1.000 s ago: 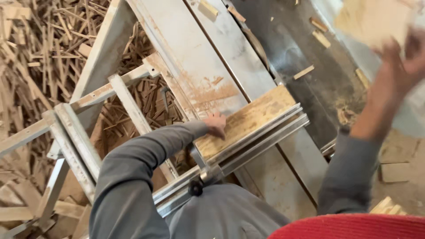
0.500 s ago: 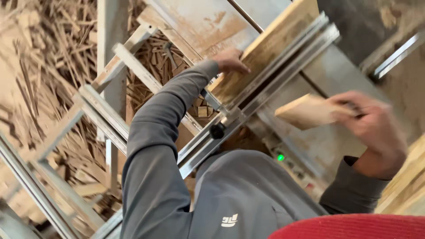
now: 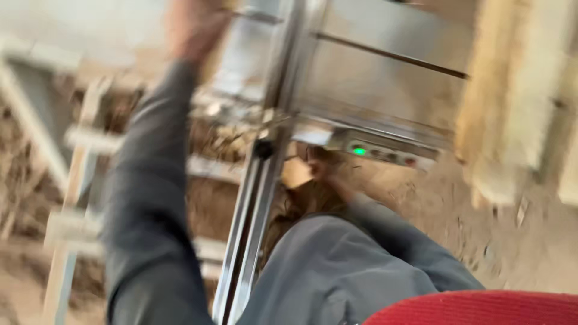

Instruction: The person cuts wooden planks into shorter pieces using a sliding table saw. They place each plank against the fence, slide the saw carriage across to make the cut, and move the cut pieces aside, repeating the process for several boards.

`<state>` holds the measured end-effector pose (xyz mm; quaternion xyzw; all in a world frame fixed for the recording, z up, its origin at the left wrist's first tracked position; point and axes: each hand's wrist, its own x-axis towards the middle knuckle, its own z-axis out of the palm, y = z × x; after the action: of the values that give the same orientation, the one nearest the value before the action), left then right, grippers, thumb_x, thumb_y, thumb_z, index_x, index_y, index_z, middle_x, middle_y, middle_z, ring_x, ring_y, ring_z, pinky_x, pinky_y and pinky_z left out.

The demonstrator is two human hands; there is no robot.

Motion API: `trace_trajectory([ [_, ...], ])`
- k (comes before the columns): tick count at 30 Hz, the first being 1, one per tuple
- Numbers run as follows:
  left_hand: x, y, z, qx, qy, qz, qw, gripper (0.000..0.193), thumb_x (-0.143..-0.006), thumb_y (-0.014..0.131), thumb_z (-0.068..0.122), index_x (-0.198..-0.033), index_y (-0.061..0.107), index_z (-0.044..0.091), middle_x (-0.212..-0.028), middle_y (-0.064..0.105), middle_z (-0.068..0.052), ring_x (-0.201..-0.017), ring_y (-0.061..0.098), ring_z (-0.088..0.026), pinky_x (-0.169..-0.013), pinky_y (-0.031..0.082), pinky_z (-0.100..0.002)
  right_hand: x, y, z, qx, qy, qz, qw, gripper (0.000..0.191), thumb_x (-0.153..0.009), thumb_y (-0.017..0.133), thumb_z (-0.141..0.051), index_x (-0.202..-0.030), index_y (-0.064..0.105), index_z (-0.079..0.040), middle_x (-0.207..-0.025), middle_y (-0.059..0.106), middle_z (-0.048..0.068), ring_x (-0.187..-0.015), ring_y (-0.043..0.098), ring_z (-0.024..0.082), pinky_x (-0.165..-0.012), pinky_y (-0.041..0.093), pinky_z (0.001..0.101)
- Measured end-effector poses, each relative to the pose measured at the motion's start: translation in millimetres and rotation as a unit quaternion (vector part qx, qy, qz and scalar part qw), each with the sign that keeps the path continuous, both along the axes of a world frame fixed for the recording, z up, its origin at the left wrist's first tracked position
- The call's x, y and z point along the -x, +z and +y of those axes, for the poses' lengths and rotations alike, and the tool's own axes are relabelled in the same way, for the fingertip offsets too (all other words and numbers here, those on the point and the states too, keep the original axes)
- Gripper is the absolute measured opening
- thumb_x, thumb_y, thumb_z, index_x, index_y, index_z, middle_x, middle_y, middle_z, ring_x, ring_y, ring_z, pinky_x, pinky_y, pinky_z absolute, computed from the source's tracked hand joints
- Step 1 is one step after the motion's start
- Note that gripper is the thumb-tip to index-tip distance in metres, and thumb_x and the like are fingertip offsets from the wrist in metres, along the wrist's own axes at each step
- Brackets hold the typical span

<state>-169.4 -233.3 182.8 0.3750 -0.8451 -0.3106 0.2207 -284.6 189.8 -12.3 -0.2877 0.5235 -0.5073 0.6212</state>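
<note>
below the metal rail (image 3: 253,198), small wood piece (image 3: 296,173) beside right hand (image 3: 322,165) fingers

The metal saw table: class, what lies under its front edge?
Under the metal saw table sits a control strip with a green light; below, sawdust-covered floor. Blur hides anything further beneath.

I see a blurred view: my left hand (image 3: 194,27) reaches up along the metal rail (image 3: 260,180) of the saw table (image 3: 385,60); my right hand (image 3: 322,165) sits low beside a small wood piece (image 3: 296,173), under a green-lit control panel (image 3: 382,149)
</note>
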Motion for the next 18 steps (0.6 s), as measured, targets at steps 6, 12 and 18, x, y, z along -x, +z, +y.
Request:
trace_trajectory([
  [6, 3, 145, 68, -0.016, -0.168, 0.261, 0.950, 0.026, -0.099, 0.074, -0.002, -0.117, 0.056, -0.008, -0.119, 0.070, -0.014, -0.103, 0.072, -0.019, -0.088, 0.061, -0.034, -24, 64, 22, -0.008, -0.023, 0.227, 0.974, 0.034, -0.099, 0.064, -0.022, -0.128, 0.061, -0.004, -0.110, 0.072, 0.009, -0.092, 0.069, 0.019, -0.080, 0.059, 0.0338],
  [12, 64, 150, 245, -0.292, -0.154, 0.348, 0.877, 0.046, -0.101, 0.077, 0.013, -0.139, 0.057, -0.002, -0.130, 0.069, -0.007, -0.113, 0.065, -0.013, -0.098, 0.055, -0.027, 39, 201, 98, 0.162, -0.261, 0.248, 0.919, 0.024, -0.105, 0.062, -0.023, -0.121, 0.067, -0.006, -0.117, 0.070, 0.008, -0.094, 0.068, 0.013, -0.081, 0.061, 0.0276],
  [18, 167, 80, 469, -0.234, -0.281, 0.294, 0.883, 0.034, -0.101, 0.067, 0.015, -0.133, 0.062, 0.006, -0.122, 0.067, -0.013, -0.106, 0.067, -0.019, -0.091, 0.056, -0.031, 126, 245, 241, 0.388, -0.286, -0.261, 0.836, 0.027, -0.121, 0.049, -0.003, -0.144, 0.054, 0.011, -0.104, 0.069, 0.011, -0.088, 0.066, 0.015, -0.074, 0.057, 0.0273],
])
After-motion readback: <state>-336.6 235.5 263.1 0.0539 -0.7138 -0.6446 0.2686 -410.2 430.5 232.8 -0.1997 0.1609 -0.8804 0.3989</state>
